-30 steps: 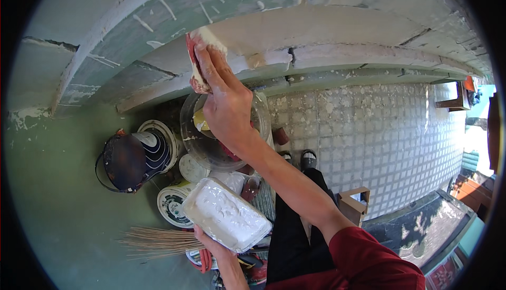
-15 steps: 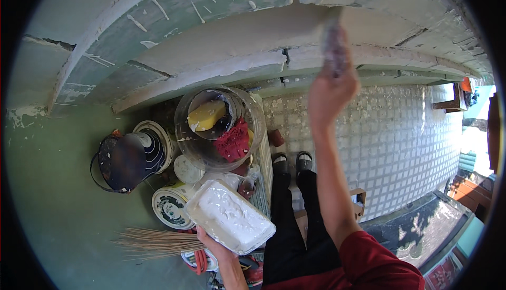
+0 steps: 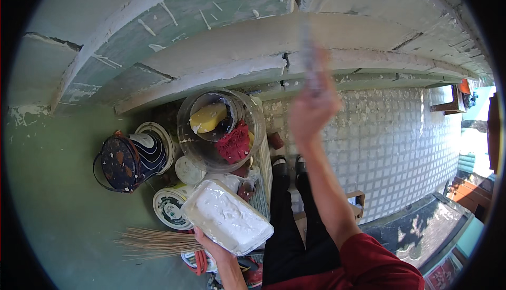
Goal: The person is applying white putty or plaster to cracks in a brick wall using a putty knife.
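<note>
Here the person stands high up, looking down past two dark trouser legs and two shoes (image 3: 287, 164) to a pale tiled floor (image 3: 400, 148). The left hand (image 3: 211, 243) is curled under one white board (image 3: 227, 223) loaded with a thick slab of white plaster, gripping it from below at the lower middle of the view. The right hand (image 3: 311, 112) is raised toward the ceiling moulding (image 3: 221, 63), closed around one thin flat tool (image 3: 307, 53), which is too blurred to name more closely; its blade lies against the pale band of the moulding.

Below, I count one big clear bucket (image 3: 221, 129) holding one yellow sponge (image 3: 208, 117) and one red cloth (image 3: 233, 143). Left of it sits one dark paint-spattered bucket (image 3: 122, 161) with a wire handle, just beside one white bucket (image 3: 158, 140). Nearer the board there are two round white lids or tubs (image 3: 188, 170) (image 3: 167, 205), touching or nearly so. One bundle of pale broom straws (image 3: 155, 241) lies by the left wrist. One red sleeve (image 3: 379, 263) covers the right upper arm. The wall (image 3: 68, 211) at the left is green.
</note>
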Available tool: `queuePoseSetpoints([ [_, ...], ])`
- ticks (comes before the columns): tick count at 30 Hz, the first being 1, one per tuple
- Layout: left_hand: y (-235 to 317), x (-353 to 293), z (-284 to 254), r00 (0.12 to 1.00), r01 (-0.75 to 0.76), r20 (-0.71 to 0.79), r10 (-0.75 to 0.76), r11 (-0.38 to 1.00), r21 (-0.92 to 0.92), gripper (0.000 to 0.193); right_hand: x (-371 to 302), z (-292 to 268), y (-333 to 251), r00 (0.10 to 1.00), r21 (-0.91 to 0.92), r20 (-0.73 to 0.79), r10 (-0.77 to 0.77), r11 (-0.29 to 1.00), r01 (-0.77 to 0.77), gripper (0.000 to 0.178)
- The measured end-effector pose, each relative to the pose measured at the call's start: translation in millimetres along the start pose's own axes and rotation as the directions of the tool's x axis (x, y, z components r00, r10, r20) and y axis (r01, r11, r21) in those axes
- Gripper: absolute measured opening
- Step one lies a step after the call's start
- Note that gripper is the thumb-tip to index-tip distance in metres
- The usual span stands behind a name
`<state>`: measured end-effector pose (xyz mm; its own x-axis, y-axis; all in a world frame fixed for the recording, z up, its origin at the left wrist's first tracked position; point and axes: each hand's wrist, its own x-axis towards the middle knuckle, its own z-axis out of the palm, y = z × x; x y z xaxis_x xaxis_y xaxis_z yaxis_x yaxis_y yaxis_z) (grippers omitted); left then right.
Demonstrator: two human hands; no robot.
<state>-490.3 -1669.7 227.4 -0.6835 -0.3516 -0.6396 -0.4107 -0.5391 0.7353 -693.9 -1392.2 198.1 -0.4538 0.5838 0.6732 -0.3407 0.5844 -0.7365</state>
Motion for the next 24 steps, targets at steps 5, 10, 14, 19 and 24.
queuePoseSetpoints([
  [5,-5.9,0.4,0.6,1.000,0.011,0.027,-0.011,1.000,0.000,0.066,38.1,-38.6,38.2,0.951,-0.254,-0.298,0.080,0.954,-0.160,0.052],
  [10,-7.5,0.1,-3.5,1.000,-0.005,-0.005,0.005,1.000,0.012,0.065,14.6,9.2,11.9,0.969,-0.154,-0.212,0.130,0.974,-0.165,0.046],
  [14,-1.2,-5.2,4.0,0.999,-0.036,-0.016,0.037,0.999,0.032,0.067,0.1,52.3,-12.7,0.986,0.010,-0.164,0.024,1.000,-0.022,0.053],
  [19,0.9,-7.5,7.5,1.000,-0.023,0.002,0.023,1.000,0.007,0.070,-22.2,65.0,-47.7,0.969,-0.009,0.239,0.070,0.997,-0.070,0.065],
  [24,4.7,-7.3,-0.2,0.999,-0.037,-0.024,0.037,0.999,0.003,0.066,-9.9,20.0,-13.4,0.976,-0.012,-0.129,0.174,0.984,-0.177,0.054],
])
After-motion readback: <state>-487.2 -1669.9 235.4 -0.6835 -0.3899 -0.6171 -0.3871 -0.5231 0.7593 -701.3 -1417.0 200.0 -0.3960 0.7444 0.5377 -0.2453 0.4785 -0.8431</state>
